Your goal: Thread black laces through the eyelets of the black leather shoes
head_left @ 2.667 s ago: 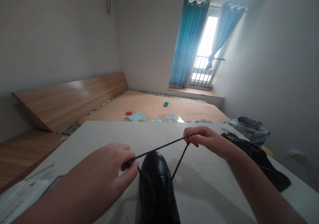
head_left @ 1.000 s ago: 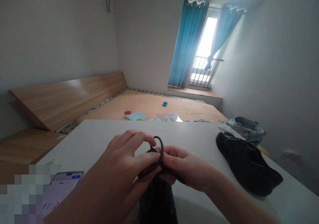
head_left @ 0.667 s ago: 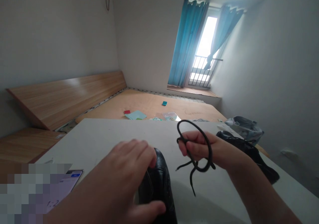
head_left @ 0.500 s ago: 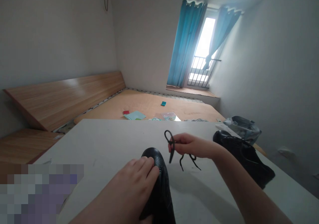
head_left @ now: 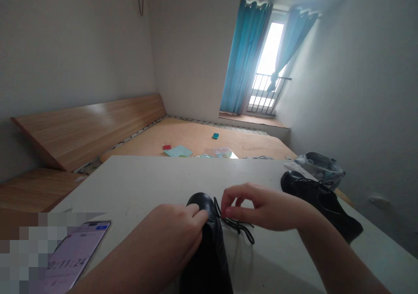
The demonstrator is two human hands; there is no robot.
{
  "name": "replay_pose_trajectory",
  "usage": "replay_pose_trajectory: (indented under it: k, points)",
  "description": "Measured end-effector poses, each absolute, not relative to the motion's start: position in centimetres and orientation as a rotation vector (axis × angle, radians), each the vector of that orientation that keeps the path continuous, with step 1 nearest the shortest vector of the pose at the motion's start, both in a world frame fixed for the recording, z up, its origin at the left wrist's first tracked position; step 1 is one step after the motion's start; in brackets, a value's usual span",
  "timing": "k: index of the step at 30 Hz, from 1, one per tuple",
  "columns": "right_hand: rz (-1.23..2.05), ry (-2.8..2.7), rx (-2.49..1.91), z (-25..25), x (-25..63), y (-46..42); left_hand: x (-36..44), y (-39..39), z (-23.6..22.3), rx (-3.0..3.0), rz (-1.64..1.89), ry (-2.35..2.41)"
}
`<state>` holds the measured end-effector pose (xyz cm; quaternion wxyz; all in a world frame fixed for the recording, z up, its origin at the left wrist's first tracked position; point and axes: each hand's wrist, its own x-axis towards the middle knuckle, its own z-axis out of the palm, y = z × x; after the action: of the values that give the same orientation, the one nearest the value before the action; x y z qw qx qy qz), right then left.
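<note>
A black leather shoe (head_left: 209, 259) lies on the white table with its rounded toe pointing away from me. My left hand (head_left: 178, 228) grips it just behind the toe, fingers bent over the lacing area and covering much of it. Off the shoe's right side runs a thin black shoelace (head_left: 240, 229), with a loop standing up near the toe and loose ends drooping. My right hand (head_left: 251, 204) has thumb and forefinger closed at this lace, though the fingertips partly hide the pinch. A second black shoe (head_left: 321, 204), laced, rests farther right.
The white table (head_left: 140, 185) spans the foreground, a phone (head_left: 76, 257) showing a timer at its left. Behind it is a bed (head_left: 186, 130) with small packets. A plastic-lined bin (head_left: 321, 163) stands beyond the table's right edge.
My right hand has come down closer to the shoe, and the lace it held up now hangs lower beside it. My left fingers have curled tighter over the shoe. The phone shows more.
</note>
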<state>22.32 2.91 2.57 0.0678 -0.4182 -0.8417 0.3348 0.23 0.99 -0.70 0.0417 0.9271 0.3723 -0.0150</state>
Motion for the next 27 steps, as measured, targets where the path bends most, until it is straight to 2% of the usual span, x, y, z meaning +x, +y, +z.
replay_pose_trajectory:
  k: [2, 4, 9, 13, 18, 22, 27]
  points:
    - [1.190, -2.593, -0.874, 3.1, 21.0, 1.4, 0.2, 1.2, -0.8, 2.831, -0.057, 1.156]
    - [1.113, -2.765, -0.660, 2.6, 19.3, 0.1, 0.3, 1.2, -0.8, 2.806, -0.051, 1.228]
    - [0.149, -3.243, -0.869, -1.9, 15.3, -1.6, 0.6, 0.9, -0.4, 2.798, -0.032, 1.267]
    - [-0.144, -3.200, -0.979, -6.9, 14.8, -1.8, 0.3, 0.6, 0.1, 2.771, 0.027, 1.104]
    - [-0.178, -3.014, -1.127, -10.4, 14.1, -1.3, -0.1, 0.1, 0.8, 2.604, -0.068, 1.147]
    - [-0.088, -2.804, -1.316, -10.1, 12.2, -0.8, 0.1, -0.4, 1.1, 2.493, -0.132, 1.226]
    - [0.027, -2.779, -1.277, -10.6, 12.2, -0.6, 0.1, -0.8, 1.4, 2.449, -0.157, 1.254]
